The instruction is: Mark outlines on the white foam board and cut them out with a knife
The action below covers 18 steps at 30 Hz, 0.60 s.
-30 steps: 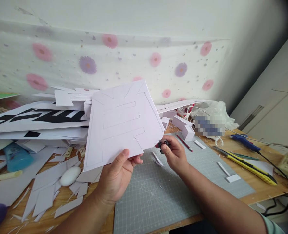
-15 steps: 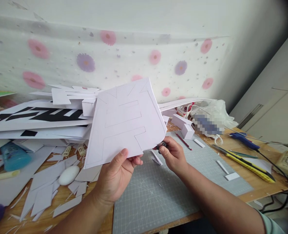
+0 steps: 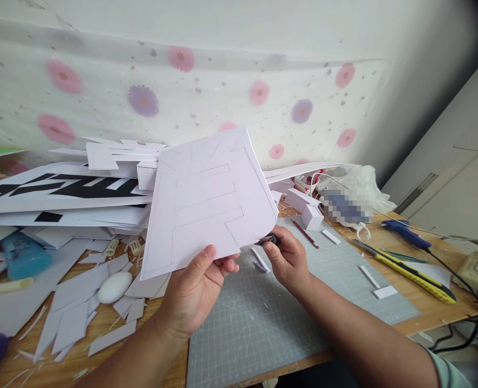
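Observation:
A white foam board [image 3: 206,199] with pencilled outlines of a character is held up, tilted, above the cutting mat. My left hand [image 3: 200,288] pinches its lower edge, thumb on the front face and fingers behind. My right hand [image 3: 289,258] is closed around a small black-handled knife [image 3: 270,238], its tip at the board's lower right edge near the rounded corner. Most of the knife is hidden by my fingers. Thin white strips [image 3: 260,260] lie on the grey cutting mat [image 3: 258,334] below.
White offcuts [image 3: 71,328] and a white egg-shaped object [image 3: 115,287] cover the left side, with a blue bottle [image 3: 26,256] behind. On the right lie a red pencil [image 3: 305,233], a yellow utility knife [image 3: 418,277] and a blue glue gun [image 3: 404,233]. White box pieces [image 3: 312,217] stand behind the mat.
The board has shifted very slightly in my hands. A little more of the black-handled knife shows at the board's edge; both hands keep their holds.

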{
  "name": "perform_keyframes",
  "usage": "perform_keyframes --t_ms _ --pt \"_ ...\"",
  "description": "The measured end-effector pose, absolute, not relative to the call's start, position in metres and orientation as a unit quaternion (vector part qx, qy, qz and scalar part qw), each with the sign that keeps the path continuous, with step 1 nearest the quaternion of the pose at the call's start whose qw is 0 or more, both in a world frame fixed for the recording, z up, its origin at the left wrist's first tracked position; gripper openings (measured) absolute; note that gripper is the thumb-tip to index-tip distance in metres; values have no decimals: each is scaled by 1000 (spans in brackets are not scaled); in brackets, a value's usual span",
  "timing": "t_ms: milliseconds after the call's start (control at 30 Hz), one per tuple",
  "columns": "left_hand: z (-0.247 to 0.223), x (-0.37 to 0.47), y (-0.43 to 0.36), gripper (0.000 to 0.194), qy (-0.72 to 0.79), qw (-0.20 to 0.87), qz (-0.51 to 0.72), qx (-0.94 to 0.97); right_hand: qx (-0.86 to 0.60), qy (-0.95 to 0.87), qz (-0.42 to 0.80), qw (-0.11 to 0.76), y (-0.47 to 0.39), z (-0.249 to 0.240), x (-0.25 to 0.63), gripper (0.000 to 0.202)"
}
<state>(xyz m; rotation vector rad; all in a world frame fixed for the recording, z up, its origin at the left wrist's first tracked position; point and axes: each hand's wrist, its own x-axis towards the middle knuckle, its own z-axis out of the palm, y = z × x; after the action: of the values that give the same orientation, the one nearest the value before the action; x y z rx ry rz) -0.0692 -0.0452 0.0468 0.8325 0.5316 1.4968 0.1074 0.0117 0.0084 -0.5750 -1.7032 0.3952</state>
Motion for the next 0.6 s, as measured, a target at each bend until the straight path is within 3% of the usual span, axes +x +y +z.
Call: perform_keyframes --t_ms 600 --pt "47 -73 -43 23 225 622 671 335 -268 -748 198 575 15 7 109 17"
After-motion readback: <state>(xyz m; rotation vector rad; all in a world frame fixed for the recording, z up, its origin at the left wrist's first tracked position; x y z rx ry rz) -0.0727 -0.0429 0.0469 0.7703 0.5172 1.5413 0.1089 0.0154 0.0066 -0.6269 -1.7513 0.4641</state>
